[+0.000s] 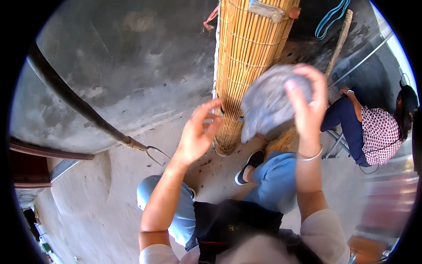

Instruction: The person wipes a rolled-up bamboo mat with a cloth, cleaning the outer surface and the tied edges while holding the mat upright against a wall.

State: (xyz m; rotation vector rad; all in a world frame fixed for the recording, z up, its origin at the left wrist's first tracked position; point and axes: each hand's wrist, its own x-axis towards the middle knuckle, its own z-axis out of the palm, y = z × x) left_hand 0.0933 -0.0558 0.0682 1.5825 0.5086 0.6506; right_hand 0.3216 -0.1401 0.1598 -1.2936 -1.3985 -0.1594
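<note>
A crumpled grey cloth (268, 99), smeared by motion, is held up in my right hand (311, 99), whose thumb and fingers press on its right side. A pale bangle circles that wrist. My left hand (198, 134) is raised to the left of the cloth, its fingers loosely curved and apart, with nothing seen in them. Beyond both hands a tall rolled bamboo mat (244, 48) stands upright against the wall. The cloth overlaps part of the roll's right side, and my left fingertips appear near its lower left edge; whether they touch cannot be told.
A long-handled fork (88, 110) leans at the left. A straw broom (283, 140) is behind my right forearm. A wooden pole (339, 42) and blue cord (327, 20) are by the far right wall. Another person in a patterned top (380, 132) sits at the right.
</note>
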